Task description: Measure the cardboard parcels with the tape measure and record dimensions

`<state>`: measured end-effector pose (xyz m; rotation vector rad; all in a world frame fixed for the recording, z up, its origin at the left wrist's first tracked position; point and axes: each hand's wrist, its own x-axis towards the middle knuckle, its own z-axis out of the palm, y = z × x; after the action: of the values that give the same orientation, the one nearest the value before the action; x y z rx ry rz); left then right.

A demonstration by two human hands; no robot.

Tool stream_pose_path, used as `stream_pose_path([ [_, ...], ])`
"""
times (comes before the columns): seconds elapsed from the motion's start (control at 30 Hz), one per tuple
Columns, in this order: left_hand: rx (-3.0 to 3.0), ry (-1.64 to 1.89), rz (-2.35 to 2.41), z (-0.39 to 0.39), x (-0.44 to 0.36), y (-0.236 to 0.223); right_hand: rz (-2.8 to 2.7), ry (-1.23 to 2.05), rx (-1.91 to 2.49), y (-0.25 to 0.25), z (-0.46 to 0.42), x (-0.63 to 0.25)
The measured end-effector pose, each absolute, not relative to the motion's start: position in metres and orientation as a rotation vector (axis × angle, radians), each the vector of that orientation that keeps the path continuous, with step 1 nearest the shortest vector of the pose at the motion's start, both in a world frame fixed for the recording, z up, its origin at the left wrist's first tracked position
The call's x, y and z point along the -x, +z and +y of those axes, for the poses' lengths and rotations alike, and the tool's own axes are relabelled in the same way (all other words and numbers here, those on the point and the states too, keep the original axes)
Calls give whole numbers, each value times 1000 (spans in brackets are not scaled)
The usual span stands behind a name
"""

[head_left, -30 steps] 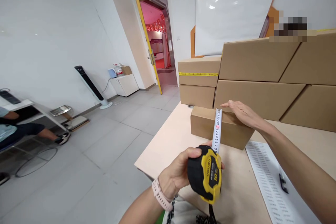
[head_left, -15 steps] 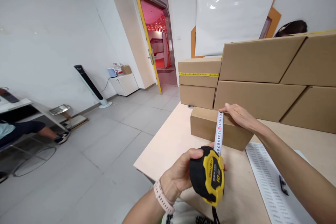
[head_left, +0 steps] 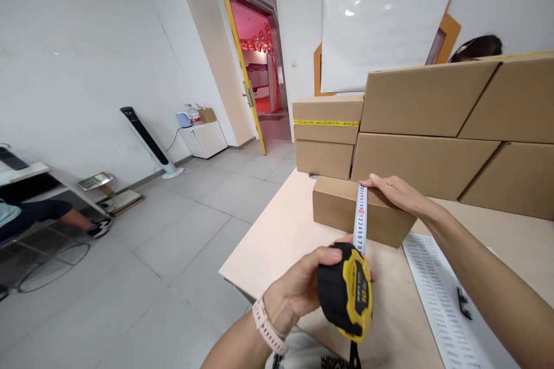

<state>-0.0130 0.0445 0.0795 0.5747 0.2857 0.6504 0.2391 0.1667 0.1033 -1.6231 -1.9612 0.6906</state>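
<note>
My left hand (head_left: 298, 282), with a pink watch strap at the wrist, is wrapped round a black and yellow tape measure (head_left: 346, 291) above the near side of the table. Its white blade (head_left: 360, 216) runs out over a small brown cardboard box (head_left: 335, 204), with printed numbers facing up. My right hand (head_left: 396, 193) lies over the top of that box, and its thumb and fingertips pinch the blade's end near the far edge. The fingers under the hand are partly hidden.
Larger cardboard boxes (head_left: 424, 161) are stacked behind the small box. Printed sheets (head_left: 433, 282) with a black pen or clip-like item (head_left: 464, 302) lie at the right on the table (head_left: 268, 242). A person's head shows behind the stack; another person's leg is at far left.
My right fingertips have come down onto the blade's end, which has shifted slightly right. My left hand has moved a little right and turned the tape measure's case.
</note>
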Motion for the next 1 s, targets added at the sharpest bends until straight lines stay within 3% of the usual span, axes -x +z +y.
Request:
stream_pose_path([
  [1.0, -571, 653, 340, 44, 13, 78, -1902, 727, 1630, 105, 167, -237],
])
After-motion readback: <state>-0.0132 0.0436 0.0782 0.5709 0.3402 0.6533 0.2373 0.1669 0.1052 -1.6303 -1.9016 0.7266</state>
